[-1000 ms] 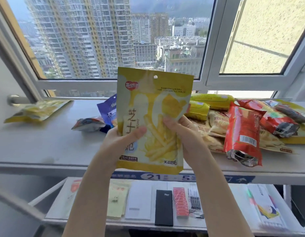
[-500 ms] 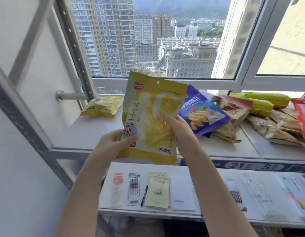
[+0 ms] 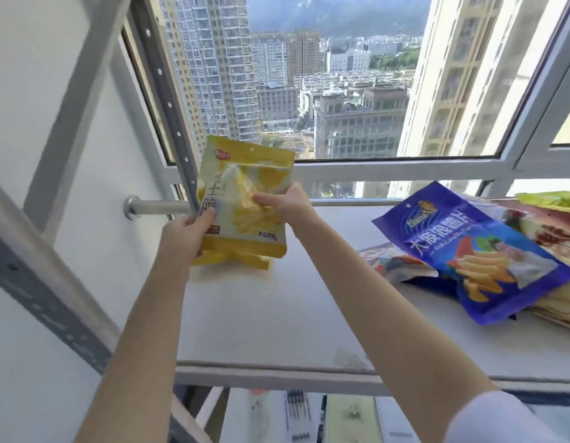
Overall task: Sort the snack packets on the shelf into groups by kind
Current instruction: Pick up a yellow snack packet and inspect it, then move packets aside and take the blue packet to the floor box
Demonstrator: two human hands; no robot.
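1. Your left hand point(image 3: 189, 230) pinches the yellow packet's point(image 3: 245, 199) lower left edge; your right hand point(image 3: 285, 203) pinches its right side.
2. You hold the packet upright above the shelf's point(image 3: 271, 314) far left corner, over another yellow packet point(image 3: 245, 260) lying there.
3. A blue packet point(image 3: 475, 251) tops the pile at the shelf's right edge, well apart.

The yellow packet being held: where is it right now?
In the head view the yellow packet is at the shelf's far left end, upright between the left hand and right hand, just above another yellow packet lying there.
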